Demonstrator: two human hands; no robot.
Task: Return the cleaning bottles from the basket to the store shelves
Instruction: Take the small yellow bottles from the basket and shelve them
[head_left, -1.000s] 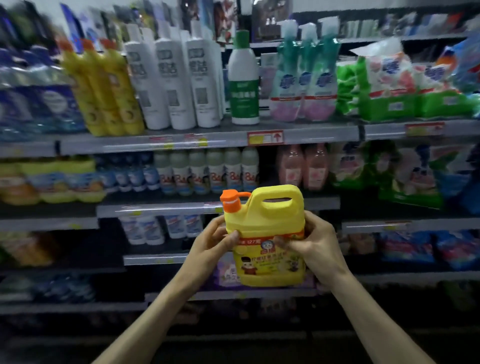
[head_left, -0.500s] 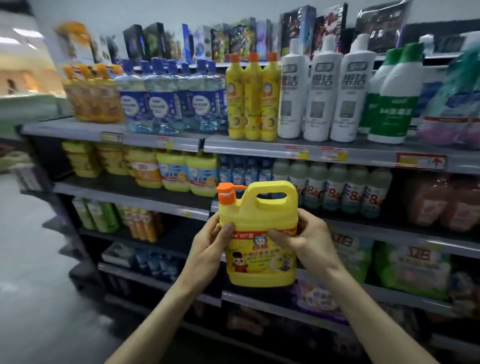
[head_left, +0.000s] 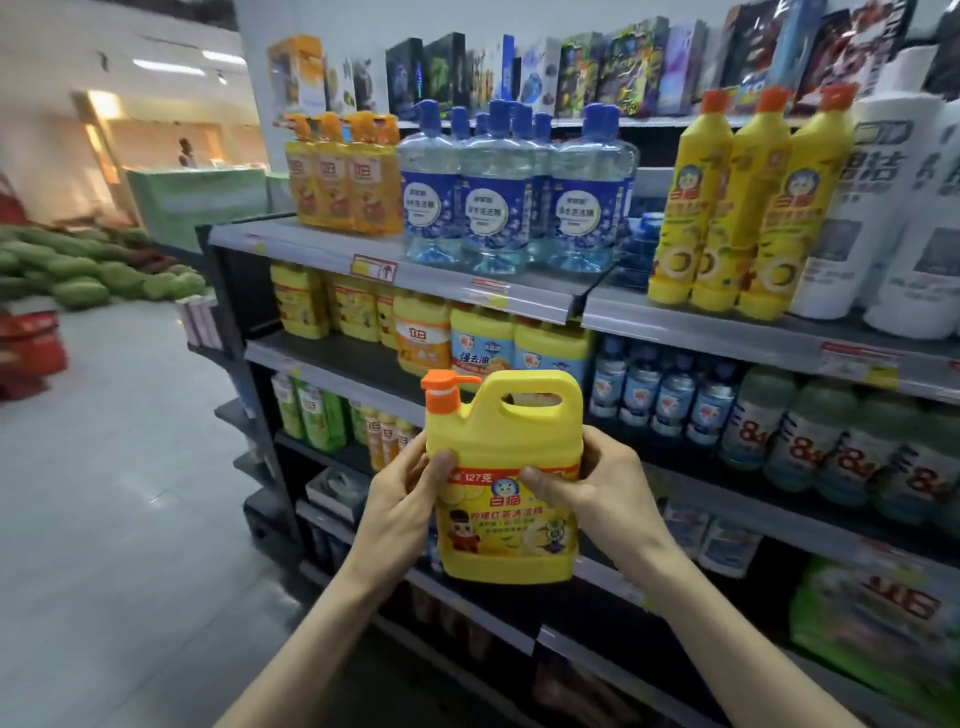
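A yellow detergent jug (head_left: 506, 457) with an orange pump cap and a moulded handle is held upright in front of the store shelves (head_left: 332, 249). My left hand (head_left: 402, 499) grips its left side, thumb on the label. My right hand (head_left: 597, 483) grips its right side, thumb across the front. Behind the jug, on the second shelf (head_left: 332, 358), stand similar yellow jugs (head_left: 301, 299) with yellow, orange and blue labels. The basket is out of view.
The top shelf carries orange pump bottles (head_left: 337, 171), clear blue bottles (head_left: 493, 197), slim yellow bottles (head_left: 727, 208) and white bottles (head_left: 872, 197). Small bottles (head_left: 805, 431) fill the right of the second shelf. The aisle floor (head_left: 114, 493) opens to the left, with green melons (head_left: 78, 270) beyond.
The view has swung left along the shelves, bringing the aisle end and the yellow jug section into sight. Both hands keep the same hold on the jug, which stays centred.
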